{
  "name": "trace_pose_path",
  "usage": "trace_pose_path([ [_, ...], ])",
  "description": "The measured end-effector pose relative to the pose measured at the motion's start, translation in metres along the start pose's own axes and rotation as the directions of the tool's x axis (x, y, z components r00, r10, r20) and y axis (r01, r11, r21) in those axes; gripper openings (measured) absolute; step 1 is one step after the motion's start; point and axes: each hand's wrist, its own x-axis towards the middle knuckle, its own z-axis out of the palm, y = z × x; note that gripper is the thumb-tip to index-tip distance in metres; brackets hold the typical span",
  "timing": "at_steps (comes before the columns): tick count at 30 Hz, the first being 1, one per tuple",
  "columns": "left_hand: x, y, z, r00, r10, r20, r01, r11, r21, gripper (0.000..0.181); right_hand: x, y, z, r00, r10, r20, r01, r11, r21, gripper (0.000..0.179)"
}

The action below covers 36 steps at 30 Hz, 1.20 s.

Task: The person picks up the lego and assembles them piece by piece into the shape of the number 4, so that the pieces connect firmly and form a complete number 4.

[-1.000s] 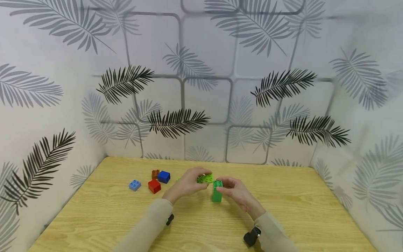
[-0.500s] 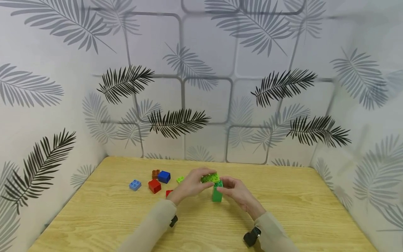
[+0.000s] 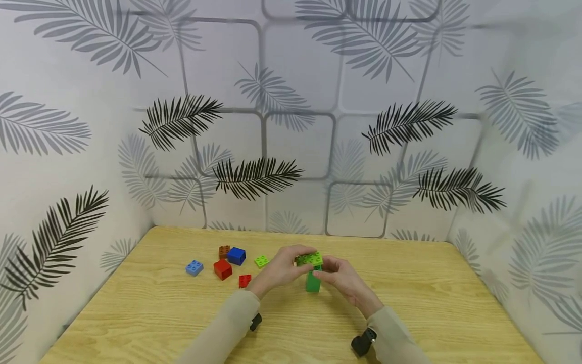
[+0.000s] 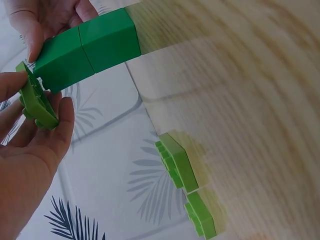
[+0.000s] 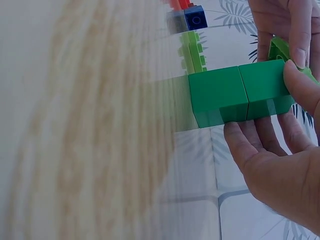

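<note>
Two dark green building bricks form an upright tower (image 3: pixel 313 284) on the wooden table. My right hand (image 3: pixel 346 280) grips its upper brick from the right, thumb on the near side, as the right wrist view shows. Between thumb and fingers my left hand (image 3: pixel 281 269) pinches a flat light green studded brick (image 3: pixel 310 260). That brick overlaps the tower's top in the head view. The left wrist view shows the light green brick (image 4: pixel 36 102) slightly tilted, its hollow underside facing the studs of the tower (image 4: pixel 90 49).
Left of my hands lie a flat red brick (image 3: pixel 244 281), a taller red brick (image 3: pixel 223 269), a dark blue brick (image 3: pixel 236 256), a brown brick (image 3: pixel 224 252) and a light blue brick (image 3: pixel 194 268). Another light green brick (image 3: pixel 261 261) lies behind my left hand. A patterned wall (image 3: pixel 300 202) bounds the table.
My left hand has moved right with the light green brick, bringing it over the green tower. Bricks behind that forearm have come into view. My right hand stays on the tower.
</note>
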Motion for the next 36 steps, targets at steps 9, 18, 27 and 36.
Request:
trace_pose_path([
  [9, 0.0012, -0.0012, -0.0023, 0.999, -0.005, 0.052, 0.002, 0.999, 0.040, 0.036, 0.0029, 0.0012, -0.0014, 1.000, -0.018, 0.012, 0.018, 1.000, -0.015, 0.048],
  [18, -0.0018, 0.0008, -0.0031, 0.997, -0.027, 0.069, 0.023, 0.999, 0.048, 0.034, 0.0019, 0.0014, 0.0003, 1.000, -0.012, -0.001, 0.012, 1.000, -0.011, 0.046],
  [27, -0.0023, 0.0034, -0.0037, 0.998, -0.034, 0.061, 0.030, 0.998, 0.060, 0.033, -0.0001, 0.0008, 0.0007, 1.000, -0.016, 0.007, 0.016, 1.000, -0.005, 0.047],
  [36, -0.0010, 0.0065, -0.0045, 0.996, -0.057, 0.072, 0.051, 0.995, 0.084, 0.033, -0.0001, 0.0034, -0.0032, 0.998, -0.023, 0.053, 0.021, 0.998, 0.054, 0.052],
])
